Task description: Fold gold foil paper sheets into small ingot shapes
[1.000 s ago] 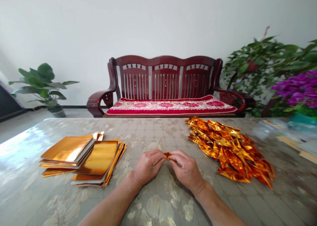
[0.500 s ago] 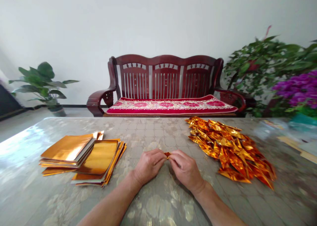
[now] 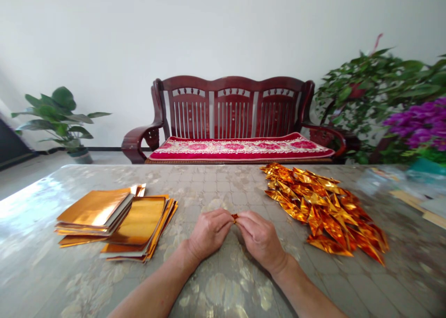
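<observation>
A small folded piece of gold foil paper [image 3: 235, 217] is pinched between my two hands at the middle of the table, most of it hidden by fingers. My left hand [image 3: 212, 232] is closed on its left end, and my right hand [image 3: 262, 236] grips the right end. To the left lie two stacks of flat gold foil sheets, a rear stack [image 3: 94, 208] and a front stack [image 3: 141, 220], overlapping each other. On the right is a heap of folded, pointed gold foil pieces [image 3: 324, 206].
The table [image 3: 223, 285] has a glossy, floral-patterned cover. Clear plastic bags [image 3: 379, 181] and flat tan pieces [image 3: 414, 204] lie at its right side. Beyond the far edge stand a wooden bench [image 3: 233, 109], a potted plant [image 3: 66, 118] and purple flowers [image 3: 421, 125].
Both hands stay in nearly the same place, still pinching the folded foil paper. Stacks and heap look unchanged.
</observation>
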A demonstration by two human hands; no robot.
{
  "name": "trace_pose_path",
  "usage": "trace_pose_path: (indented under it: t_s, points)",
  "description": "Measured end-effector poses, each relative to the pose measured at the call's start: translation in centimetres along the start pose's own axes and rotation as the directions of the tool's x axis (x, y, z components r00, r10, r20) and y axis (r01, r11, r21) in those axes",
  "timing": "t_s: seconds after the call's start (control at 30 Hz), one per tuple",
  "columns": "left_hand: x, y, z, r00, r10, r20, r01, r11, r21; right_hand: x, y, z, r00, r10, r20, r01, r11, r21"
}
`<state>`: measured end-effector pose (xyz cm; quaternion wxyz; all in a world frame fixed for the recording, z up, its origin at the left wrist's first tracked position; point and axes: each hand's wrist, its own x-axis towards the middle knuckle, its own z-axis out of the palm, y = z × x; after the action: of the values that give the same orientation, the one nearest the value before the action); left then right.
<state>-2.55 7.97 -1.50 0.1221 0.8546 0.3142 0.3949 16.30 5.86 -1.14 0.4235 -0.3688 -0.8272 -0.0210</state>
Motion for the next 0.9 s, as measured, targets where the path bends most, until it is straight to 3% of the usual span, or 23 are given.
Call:
trace_pose_path:
  t_s: [0.27,0.57,0.9]
  points:
    - [0.3,0.2,-0.2,1.000,-0.015,0.015,0.016,0.998,-0.064,0.1,-0.4,-0.1,0.997,-0.059,-0.049,0.057,0.997,-0.051]
    - [0.2,-0.3,0.8,0.973,-0.178,-0.148,0.160,0.979,-0.130,0.0,0.2,0.4,0.989,-0.014,-0.149,0.013,1.000,-0.001]
    - [0.3,-0.3,0.5,0.982,-0.141,-0.124,0.127,0.985,-0.114,0.0,0.2,0.5,0.989,0.044,-0.141,-0.026,0.992,0.123]
